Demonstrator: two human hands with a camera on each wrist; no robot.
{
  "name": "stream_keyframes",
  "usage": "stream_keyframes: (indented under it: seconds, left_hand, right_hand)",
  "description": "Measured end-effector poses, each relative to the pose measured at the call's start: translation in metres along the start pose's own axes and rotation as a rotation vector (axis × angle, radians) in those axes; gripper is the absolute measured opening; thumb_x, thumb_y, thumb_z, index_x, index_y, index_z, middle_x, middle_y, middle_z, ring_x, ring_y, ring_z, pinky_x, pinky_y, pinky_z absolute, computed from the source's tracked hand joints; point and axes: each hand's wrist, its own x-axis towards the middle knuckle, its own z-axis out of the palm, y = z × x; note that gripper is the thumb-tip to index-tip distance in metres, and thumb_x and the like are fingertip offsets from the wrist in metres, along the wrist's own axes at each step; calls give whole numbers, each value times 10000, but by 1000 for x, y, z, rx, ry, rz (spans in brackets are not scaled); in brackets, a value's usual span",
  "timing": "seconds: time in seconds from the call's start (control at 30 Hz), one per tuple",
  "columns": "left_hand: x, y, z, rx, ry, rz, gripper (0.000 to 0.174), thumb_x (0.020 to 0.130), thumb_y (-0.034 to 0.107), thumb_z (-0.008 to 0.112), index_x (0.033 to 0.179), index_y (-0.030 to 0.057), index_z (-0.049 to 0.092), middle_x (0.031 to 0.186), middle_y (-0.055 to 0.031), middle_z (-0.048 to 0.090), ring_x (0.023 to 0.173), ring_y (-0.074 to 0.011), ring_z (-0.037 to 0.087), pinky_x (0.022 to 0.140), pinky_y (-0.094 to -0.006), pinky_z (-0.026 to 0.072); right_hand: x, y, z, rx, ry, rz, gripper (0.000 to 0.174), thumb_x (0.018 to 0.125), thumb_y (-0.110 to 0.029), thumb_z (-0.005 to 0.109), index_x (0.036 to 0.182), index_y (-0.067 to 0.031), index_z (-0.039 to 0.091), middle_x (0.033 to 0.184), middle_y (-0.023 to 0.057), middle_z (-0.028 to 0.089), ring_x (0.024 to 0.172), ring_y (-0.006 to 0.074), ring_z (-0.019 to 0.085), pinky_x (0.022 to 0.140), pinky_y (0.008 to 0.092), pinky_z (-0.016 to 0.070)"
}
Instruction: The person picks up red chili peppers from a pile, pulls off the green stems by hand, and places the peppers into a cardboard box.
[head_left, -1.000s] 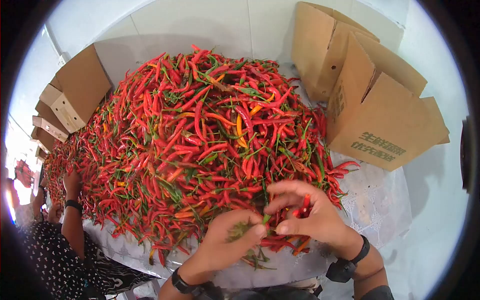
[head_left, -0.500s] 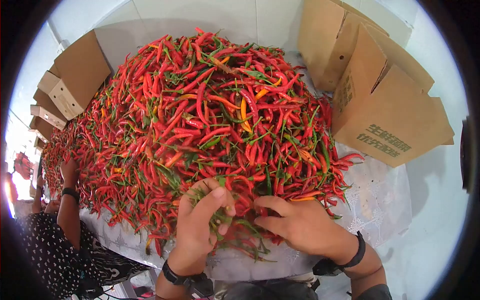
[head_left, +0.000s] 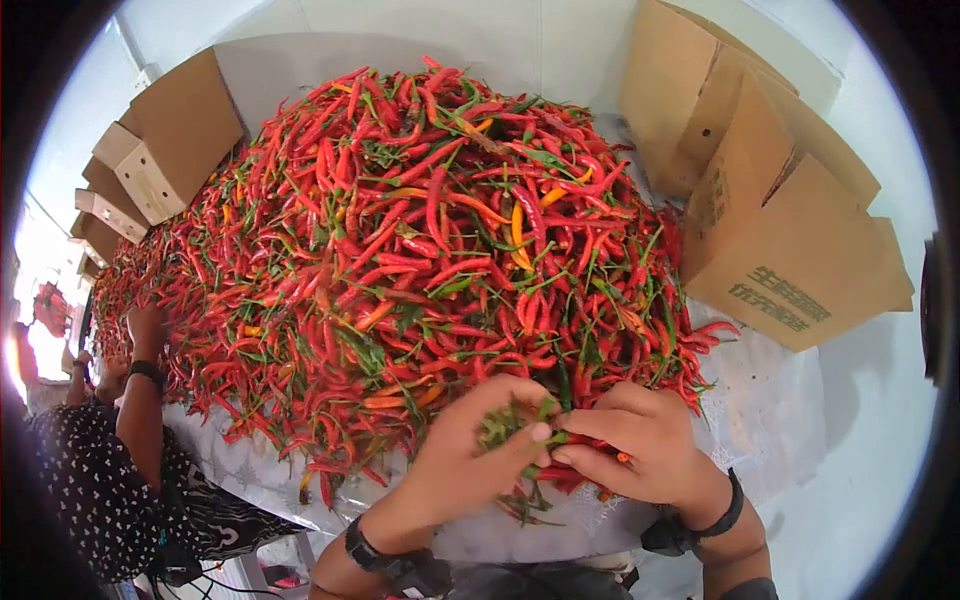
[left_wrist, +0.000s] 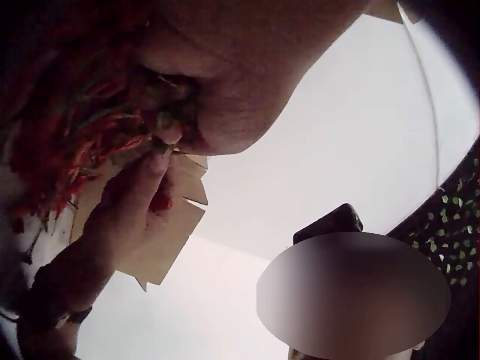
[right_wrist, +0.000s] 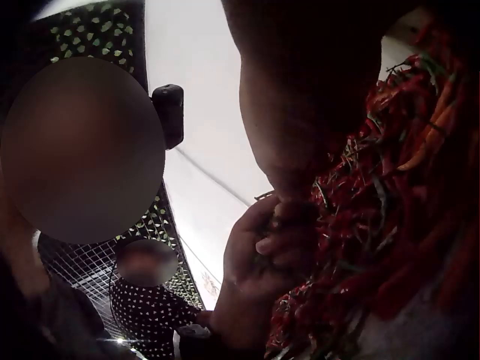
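A large heap of red chillies [head_left: 400,250], with some orange and green ones, covers much of the table. At its front edge my left hand [head_left: 475,450] curls round a bunch of green stems [head_left: 508,425], its thumb and index finger close to my other hand. My right hand [head_left: 640,445] grips red chillies [head_left: 585,441] whose stem ends point to the left hand's fingertips. Both hands nearly meet; in the left wrist view the right hand [left_wrist: 127,202] reaches up to the left hand [left_wrist: 217,90]. The right wrist view is dark around the fingers.
Open cardboard boxes [head_left: 790,250] stand at the right, and more boxes [head_left: 190,140] line the back left. Another person's hand [head_left: 147,328] touches the heap at the left. Loose green stems [head_left: 525,505] lie near the front edge of the white tablecloth [head_left: 760,400].
Since half a second ago, my left hand has moved right with the stems, and my right hand has come up from the heap holding chillies. The whole view has shifted slightly.
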Motion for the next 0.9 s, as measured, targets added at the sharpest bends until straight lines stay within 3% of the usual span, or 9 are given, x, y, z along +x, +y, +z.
stream_keyframes:
  seconds: [0.2,0.3,0.4,0.5,0.6,0.7,0.8,0.9]
  left_hand:
    - [-1,6,-4,60,-87,-99,240,862,172,637,1053,53,552,809,18,569,675,-29,533,517,-186,424]
    - [1,2,-3,145,-79,17,247,846,199,662,1016,42,574,786,5,566,679,-50,540,558,-240,442]
    - [4,-8,-4,247,-55,52,218,830,131,675,985,7,584,847,-30,604,687,-51,565,569,-195,467]
    - [4,-7,-3,545,27,277,163,824,122,678,903,-5,612,840,-52,611,704,-80,585,590,-222,489]
    - [2,-3,0,563,38,269,153,821,120,680,874,-11,622,831,-68,615,688,-102,591,562,-243,489]
    - [4,-10,-4,684,52,497,166,827,129,675,896,-10,616,813,-51,619,656,-102,593,527,-234,479]
    - [4,-8,-7,340,-47,242,206,852,217,643,861,24,574,679,-64,569,613,-142,556,564,-290,430]
    - [1,1,-5,-1,-77,-46,205,858,228,648,865,35,579,670,-14,567,594,-72,530,509,-229,402]
  right_hand:
    - [-1,-3,3,58,93,142,200,682,-171,774,831,-99,661,645,36,557,498,163,554,422,260,424]
    - [-1,-3,1,74,57,129,213,670,-164,784,822,-88,656,643,40,563,506,162,562,429,263,442]
    - [-4,-8,5,24,29,104,218,663,-160,790,809,-79,650,655,49,576,518,166,580,436,265,461]
    - [-4,-8,10,38,75,133,219,663,-160,793,802,-76,645,655,52,576,531,174,596,436,268,467]
    - [-4,-5,11,58,61,132,209,676,-156,787,804,-72,645,660,56,580,538,181,604,435,266,465]
    - [-2,-4,11,104,-15,145,196,693,-142,775,820,-64,647,685,66,597,540,187,602,452,254,464]
    - [-1,-3,4,225,-127,160,182,719,-128,756,843,-53,646,713,76,613,543,177,594,473,244,453]
    - [-3,-4,-1,452,-169,335,152,765,-126,726,859,-43,640,717,54,612,545,132,576,474,238,430]
